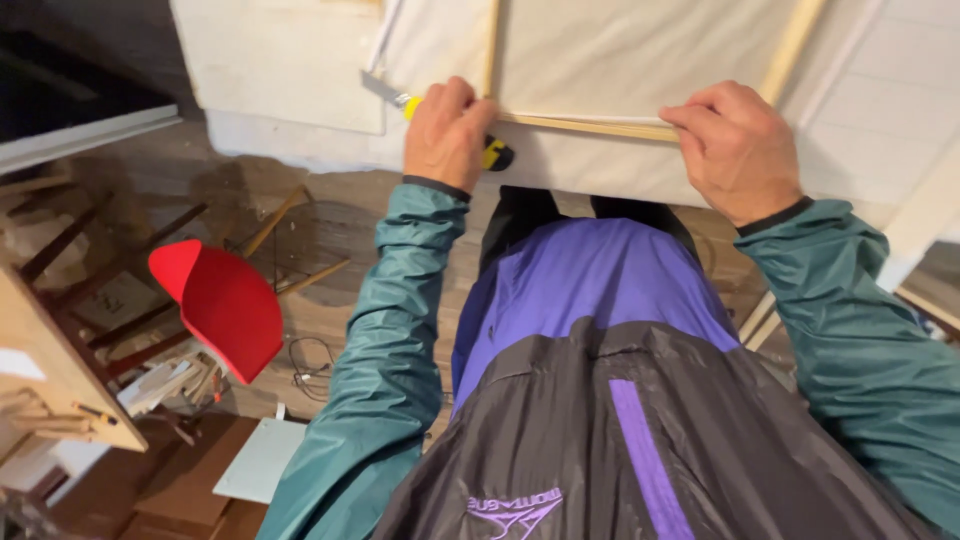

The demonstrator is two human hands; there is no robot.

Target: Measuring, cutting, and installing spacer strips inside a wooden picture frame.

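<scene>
The left hand point(447, 135) is closed around a yellow-and-black knife point(440, 118), its blade point(380, 87) pointing far-left over the white canvas point(600, 60); the right hand point(738, 145) has its fingers curled, pressing a thin wooden strip point(590, 125) that runs between both hands, perhaps pinching it; a red chair point(225, 300) stands on the floor, near-left.

light: soft, even | floor dim | edges bent, slight blur
</scene>
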